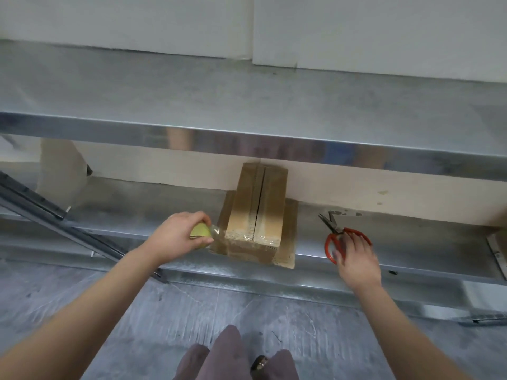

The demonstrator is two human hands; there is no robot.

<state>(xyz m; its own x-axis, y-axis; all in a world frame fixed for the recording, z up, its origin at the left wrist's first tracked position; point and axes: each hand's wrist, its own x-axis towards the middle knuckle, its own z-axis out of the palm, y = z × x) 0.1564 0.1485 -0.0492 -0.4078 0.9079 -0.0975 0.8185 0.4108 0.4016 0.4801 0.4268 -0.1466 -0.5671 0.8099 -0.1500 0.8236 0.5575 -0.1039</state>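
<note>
Head view, item list.

1. Box (256, 212): cardboard, on lower shelf (411, 242), back end near wall, seam running front to back, clear tape over front edge. Sits on flat cardboard sheet (288, 260). Prob. light and fairly stiff, but walls would dent if squeezed, so hold at corners/edges.
2. Tape roll (201, 233): at box's front-left corner, strip running onto box. L hand (175, 237) fingers curled round it, clamped. Light, rigid core; film thin and sticky, likely to fold on itself. Hold by core, keep strip taut.
3. Scissors (343, 237): red handles, blades pointing away, on shelf right of box, apart from it. R hand (356, 259) fingers spread, laid over handles, not closed on them. Hard, sharp; take by loops.
</note>
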